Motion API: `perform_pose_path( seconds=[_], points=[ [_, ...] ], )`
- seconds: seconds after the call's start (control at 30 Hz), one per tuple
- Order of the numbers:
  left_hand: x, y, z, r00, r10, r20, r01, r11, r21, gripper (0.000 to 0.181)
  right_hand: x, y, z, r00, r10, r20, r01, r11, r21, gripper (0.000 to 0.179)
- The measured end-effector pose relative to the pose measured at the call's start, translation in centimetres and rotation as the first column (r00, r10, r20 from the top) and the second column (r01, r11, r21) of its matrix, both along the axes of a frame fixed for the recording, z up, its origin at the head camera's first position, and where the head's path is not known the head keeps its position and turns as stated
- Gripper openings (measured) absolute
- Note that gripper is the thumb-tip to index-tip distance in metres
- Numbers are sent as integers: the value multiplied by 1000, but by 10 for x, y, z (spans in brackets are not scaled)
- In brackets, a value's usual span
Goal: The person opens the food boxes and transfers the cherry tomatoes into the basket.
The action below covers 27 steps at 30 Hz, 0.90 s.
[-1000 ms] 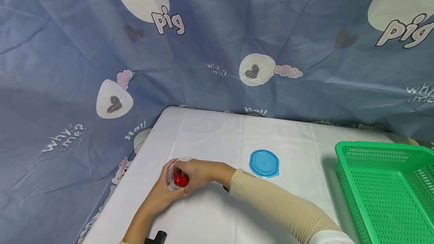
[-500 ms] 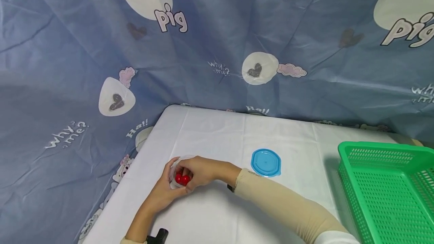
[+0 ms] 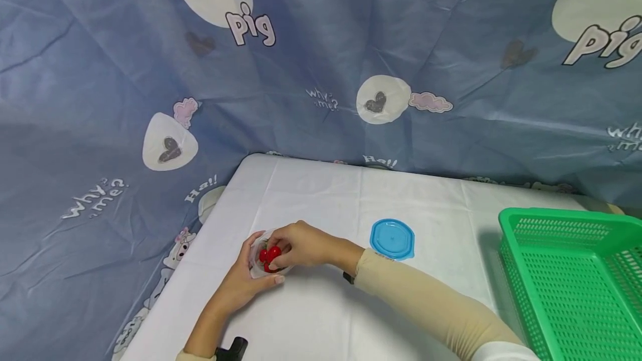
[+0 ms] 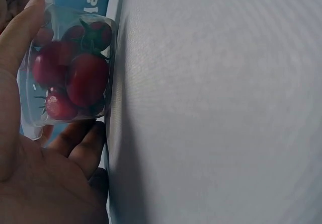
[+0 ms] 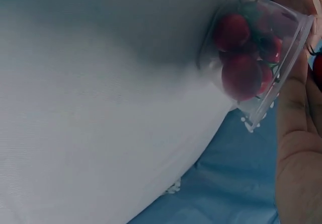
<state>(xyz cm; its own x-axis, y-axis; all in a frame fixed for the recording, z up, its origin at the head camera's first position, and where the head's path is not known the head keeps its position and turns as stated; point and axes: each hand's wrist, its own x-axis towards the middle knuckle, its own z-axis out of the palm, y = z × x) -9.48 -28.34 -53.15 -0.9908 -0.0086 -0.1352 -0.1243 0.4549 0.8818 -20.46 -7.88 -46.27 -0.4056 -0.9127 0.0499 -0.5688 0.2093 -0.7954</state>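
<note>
So the left hand point(image 3: 246, 282) is cupped round the clear tub point(image 5: 282, 80), thumb on one side and fingers on the other — I'm guessing to stop something that light from skidding. The right hand point(image 3: 307, 245) is pinching one cherry tomato point(image 3: 273, 253) right over the tub's mouth, and a fingertip grip makes sense for something small, round and slick.

Other tomatoes point(image 4: 88, 80) sit inside the tub, glossy red, with spiky green stems on some. You can see them through the thin, smooth plastic wall. The flat blue lid point(image 3: 393, 239) lies right of the tub, probably put there to keep the opening free. The green basket point(image 3: 567, 214) is well to the tub's right, rigid plastic with a perforated mesh. The table point(image 3: 321, 322) under the tub has a creased white cover.
</note>
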Motion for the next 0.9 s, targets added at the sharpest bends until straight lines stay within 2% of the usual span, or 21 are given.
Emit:
perform_pose_path(
  seconds=[0.13, 0.47, 0.67, 0.9],
  points=[
    [0, 0, 0, 1000, 0, 1, 0, 999, -33, 112, -2, 3, -1, 1000, -28, 12, 28, 999, -18, 22],
    [0, 2, 2, 1000, 5, 10, -5, 1000, -19, 112, -10, 17, 4, 997, -74, -5, 72, 989, -129, 23],
    [-1, 3, 2, 1000, 6, 2, -6, 999, -40, 112, -15, 31, 11, 992, -122, -43, 116, 985, -128, 24],
    [0, 4, 5, 1000, 7, 9, -7, 1000, -3, 109, -20, 52, 18, 979, -173, -109, 161, 980, -113, 22]
  ],
)
